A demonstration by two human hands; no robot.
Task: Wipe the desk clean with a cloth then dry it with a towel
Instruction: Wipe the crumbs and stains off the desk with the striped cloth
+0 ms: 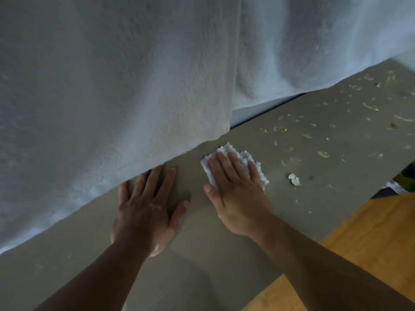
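Two hands flat on a grey desk, the right one pressing a white cloth.

Nearest, wood floor (370, 239) shows past the desk (202, 265) edge at lower right. The left hand (146, 209) lies palm down on the bare desk, fingers spread wide and holding nothing, fingertips just at the hem of a big white towel (112, 86) that hangs over the upper left of the view. Just beside it, the right hand (238, 194) lies flat on a crumpled cloth (229, 153), fingers straight and slightly apart, pinning it to the desk. A small white scrap (294, 179) lies near the cloth. Farther right, green and pale smears (336, 135) cover the desk.
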